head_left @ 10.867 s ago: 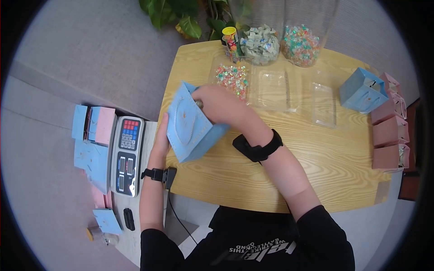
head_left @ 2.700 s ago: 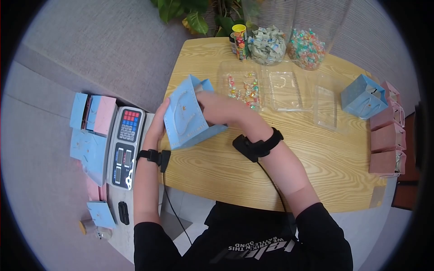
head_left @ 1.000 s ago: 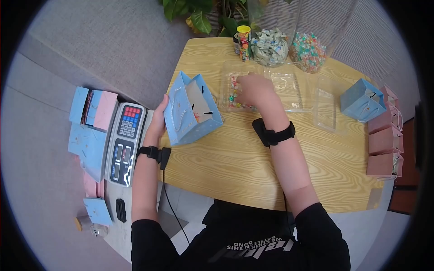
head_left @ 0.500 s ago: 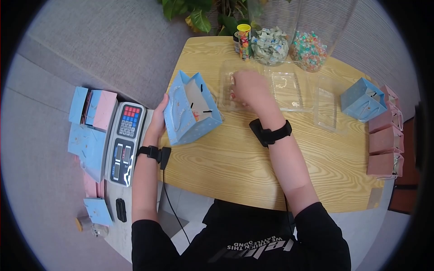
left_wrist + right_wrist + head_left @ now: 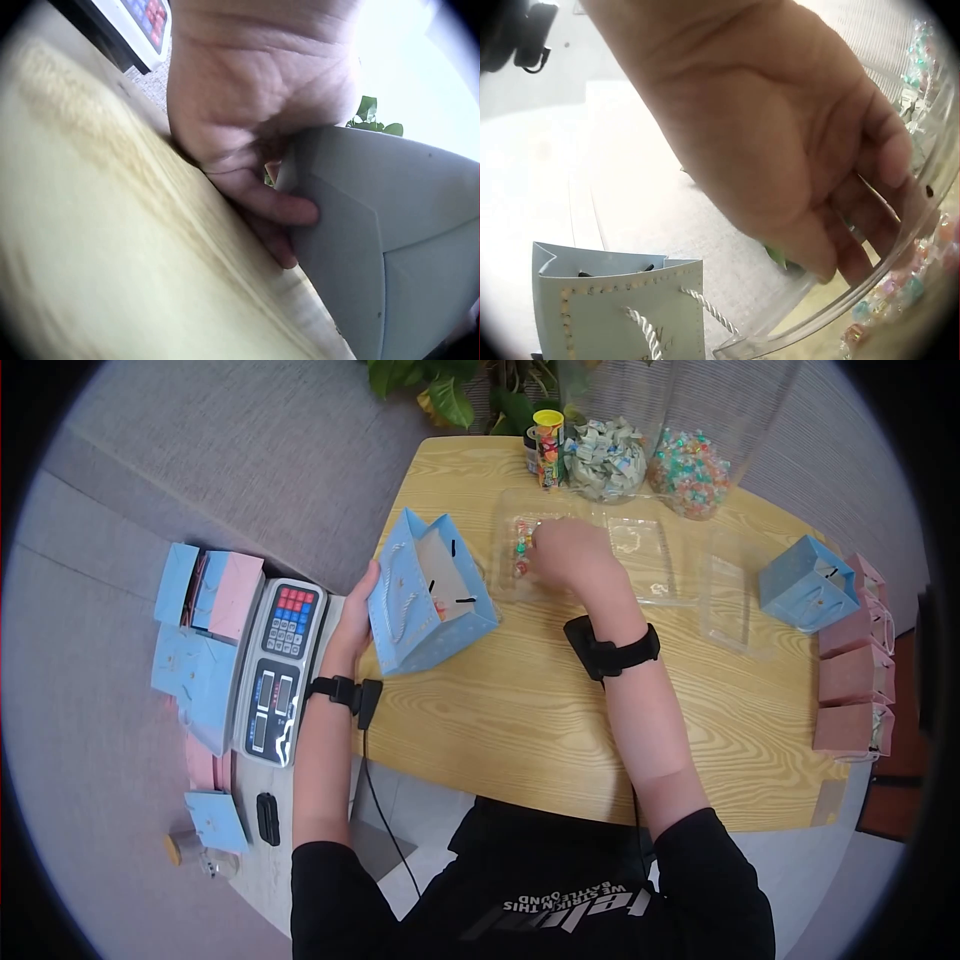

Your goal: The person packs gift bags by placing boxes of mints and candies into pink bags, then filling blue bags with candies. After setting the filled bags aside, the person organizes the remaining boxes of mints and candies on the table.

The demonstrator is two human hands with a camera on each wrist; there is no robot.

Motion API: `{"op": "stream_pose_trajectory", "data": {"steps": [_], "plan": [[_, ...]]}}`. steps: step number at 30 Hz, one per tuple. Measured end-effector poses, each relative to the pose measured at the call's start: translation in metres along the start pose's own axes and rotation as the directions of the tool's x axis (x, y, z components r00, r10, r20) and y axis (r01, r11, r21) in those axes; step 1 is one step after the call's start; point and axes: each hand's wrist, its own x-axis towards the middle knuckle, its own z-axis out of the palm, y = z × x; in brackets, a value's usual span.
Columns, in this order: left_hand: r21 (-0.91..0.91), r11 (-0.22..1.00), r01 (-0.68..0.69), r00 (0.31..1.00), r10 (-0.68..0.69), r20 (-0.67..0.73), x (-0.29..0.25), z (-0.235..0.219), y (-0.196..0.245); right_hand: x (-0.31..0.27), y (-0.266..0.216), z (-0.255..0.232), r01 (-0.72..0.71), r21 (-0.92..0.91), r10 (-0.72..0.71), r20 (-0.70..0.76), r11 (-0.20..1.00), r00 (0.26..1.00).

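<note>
A blue paper bag (image 5: 408,622) with rope handles stands tilted on the wooden table, a few wrapped sweets visible inside. My left hand (image 5: 354,618) grips its left side; in the left wrist view, fingers of that hand (image 5: 251,112) press against the bag's pale underside (image 5: 390,202). My right hand (image 5: 578,556) reaches into a clear tray (image 5: 503,575), over colourful wrapped sweets (image 5: 521,555). In the right wrist view, that hand (image 5: 757,135) has loosely bent, slightly spread fingers behind the clear rim (image 5: 821,309), beside sweets (image 5: 900,300); nothing held is visible.
Two clear jars of wrapped sweets (image 5: 605,460) and a yellow-topped tube (image 5: 549,450) stand at the back. Clear trays (image 5: 725,605) lie rightward. Another blue bag (image 5: 805,588) and pink bags (image 5: 855,675) line the right edge. Left are a scale (image 5: 281,680) and more bags (image 5: 208,685).
Compared with several seconds ago, my right hand has left the bag and entered the tray, where fewer sweets lie. Over the last half second it has shifted slightly right, with my left hand still at the bag.
</note>
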Motion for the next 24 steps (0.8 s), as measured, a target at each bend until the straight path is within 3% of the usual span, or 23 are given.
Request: {"op": "stream_pose_trajectory", "data": {"steps": [2, 6, 8, 9, 12, 14, 18, 20, 24], "plan": [[-0.003, 1.0, 0.001, 1.0, -0.001, 0.001, 0.0, 0.0, 0.0, 0.005, 0.005, 0.01, 0.038, 0.011, -0.039, 0.1, 0.999, 0.994], [0.002, 1.0, -0.003, 1.0, 0.003, 0.001, 0.001, -0.001, 0.0, 0.012, 0.008, 0.022, 0.056, 0.005, -0.056, 0.076, 0.998, 0.995], [-0.004, 1.0, -0.002, 1.0, 0.002, -0.001, 0.0, -0.001, 0.0, 0.01, 0.006, 0.017, 0.072, 0.054, -0.067, -0.103, 0.996, 0.992], [0.001, 1.0, -0.006, 1.0, 0.006, -0.009, -0.001, -0.001, 0.0, 0.01, 0.006, 0.016, 0.07, 0.054, -0.065, -0.103, 0.996, 0.993], [0.001, 1.0, -0.006, 1.0, 0.006, -0.002, 0.0, 0.0, -0.001, 0.012, 0.01, 0.014, 0.095, 0.086, -0.091, -0.041, 0.992, 0.995], [-0.001, 1.0, 0.0, 1.0, 0.0, -0.023, -0.001, 0.002, 0.0, 0.017, 0.007, 0.022, 0.194, 0.21, -0.232, 0.176, 0.958, 0.957], [0.03, 0.999, -0.011, 0.999, 0.013, -0.046, -0.003, 0.005, 0.002, 0.024, 0.004, 0.033, 0.202, 0.193, -0.24, 0.199, 0.96, 0.95], [-0.006, 1.0, -0.018, 1.0, 0.018, 0.001, 0.001, -0.001, -0.002, 0.024, 0.006, 0.032, 0.133, 0.116, -0.133, -0.003, 0.984, 0.991], [-0.012, 1.0, -0.011, 1.0, 0.011, -0.002, 0.004, -0.005, -0.004, 0.012, 0.012, 0.017, 0.109, 0.053, -0.104, -0.09, 0.993, 0.991]]}}
